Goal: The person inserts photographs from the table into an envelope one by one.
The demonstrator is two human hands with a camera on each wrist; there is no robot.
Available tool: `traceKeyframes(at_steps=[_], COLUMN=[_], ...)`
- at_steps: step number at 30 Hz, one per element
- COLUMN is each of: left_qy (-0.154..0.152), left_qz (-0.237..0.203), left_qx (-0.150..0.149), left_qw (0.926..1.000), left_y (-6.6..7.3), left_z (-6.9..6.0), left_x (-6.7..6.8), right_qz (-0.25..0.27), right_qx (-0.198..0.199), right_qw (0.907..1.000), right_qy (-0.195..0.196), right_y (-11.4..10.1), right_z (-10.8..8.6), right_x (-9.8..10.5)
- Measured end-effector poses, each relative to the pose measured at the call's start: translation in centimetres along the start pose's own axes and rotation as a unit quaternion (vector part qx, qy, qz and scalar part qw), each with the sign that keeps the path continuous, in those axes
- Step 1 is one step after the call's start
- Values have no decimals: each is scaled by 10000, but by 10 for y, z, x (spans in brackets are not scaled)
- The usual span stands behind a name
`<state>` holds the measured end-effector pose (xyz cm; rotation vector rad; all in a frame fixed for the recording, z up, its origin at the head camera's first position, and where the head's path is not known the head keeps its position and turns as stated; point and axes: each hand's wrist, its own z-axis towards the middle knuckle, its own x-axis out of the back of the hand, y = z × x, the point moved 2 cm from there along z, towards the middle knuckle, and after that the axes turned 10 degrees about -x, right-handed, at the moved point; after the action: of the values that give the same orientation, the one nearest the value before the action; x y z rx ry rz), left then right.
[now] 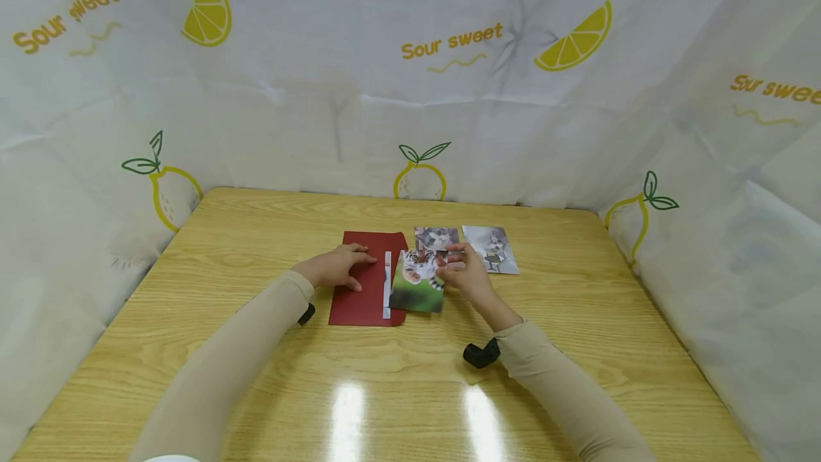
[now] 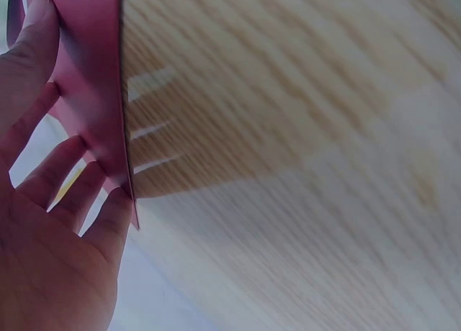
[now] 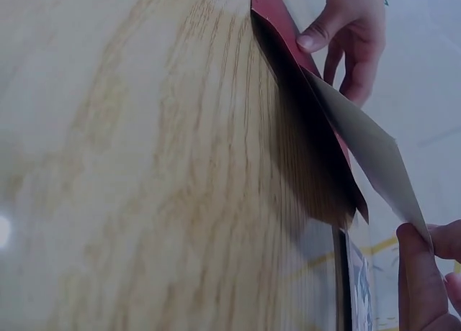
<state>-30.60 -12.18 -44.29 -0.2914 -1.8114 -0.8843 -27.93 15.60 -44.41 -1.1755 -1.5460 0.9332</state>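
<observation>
A red envelope (image 1: 362, 303) lies on the table, with a white-edged card (image 1: 387, 305) showing at its right side. My left hand (image 1: 333, 266) rests on the envelope with its fingers spread; the left wrist view shows the fingertips touching the red surface (image 2: 90, 79). My right hand (image 1: 467, 276) pinches the right edge of a tiger photo (image 1: 417, 294) between thumb and fingers. The photo is tilted, its left edge at the envelope's right side. In the right wrist view the photo's pale back (image 3: 367, 147) slants up from the envelope (image 3: 277, 18).
Behind the tiger photo lies a partly covered koala photo (image 1: 436, 235). Another grey animal photo (image 1: 500, 252) lies to its right. The wooden table (image 1: 410, 391) meets a white printed cloth (image 1: 321, 120) at the back and sides. Black wrist devices (image 1: 481, 355) sit under the forearms.
</observation>
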Motion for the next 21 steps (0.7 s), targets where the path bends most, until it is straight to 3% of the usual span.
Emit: traceKeyframes(at_steps=[15,21], left_qy=[-34,-14], left_qz=[-34,-79], left_qx=[46,96], left_qw=[10000,9999], left_y=[1,0], left_z=[-1,-1], left_x=[1,0], right_qz=[-243,-461], right_qx=[167,284], right_qw=[9995,9984], right_qy=[89,-166], right_y=[1,3], right_z=[-1,-2], right_x=[-13,-14])
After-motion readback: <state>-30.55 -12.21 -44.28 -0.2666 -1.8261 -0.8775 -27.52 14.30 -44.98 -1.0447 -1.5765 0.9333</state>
